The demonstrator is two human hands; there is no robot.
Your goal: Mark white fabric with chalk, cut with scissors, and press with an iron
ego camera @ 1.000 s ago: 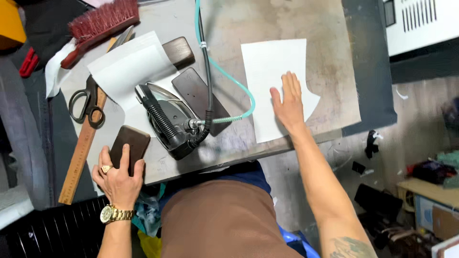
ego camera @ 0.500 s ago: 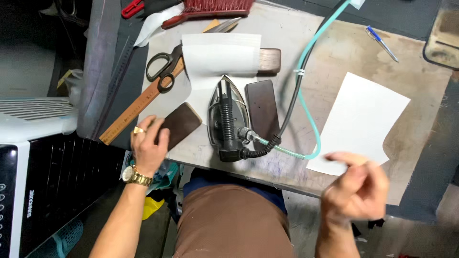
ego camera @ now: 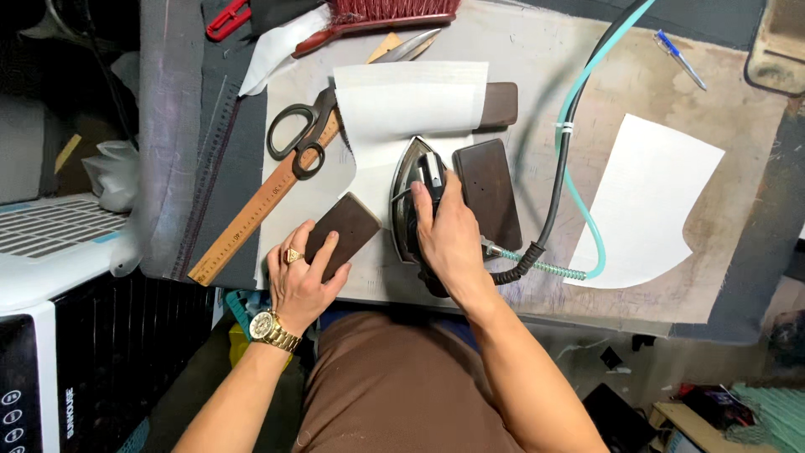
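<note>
Surface [ego camera: 671, 277]: worn padded pressing board, grey cloth along the far-left edge. My right hand [ego camera: 449, 235] has its grip closed around the iron [ego camera: 411, 201] handle. My left hand [ego camera: 302, 277] lies spread, fingers flat on a brown leather piece [ego camera: 344, 226] near the front edge. White paper sheet [ego camera: 646, 201] to the right, bare surface around it. Ruler [ego camera: 260, 205] and scissors [ego camera: 298, 134] crowd the left.

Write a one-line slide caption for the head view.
Right hand grips an iron while left hand presses a brown leather piece.
</note>
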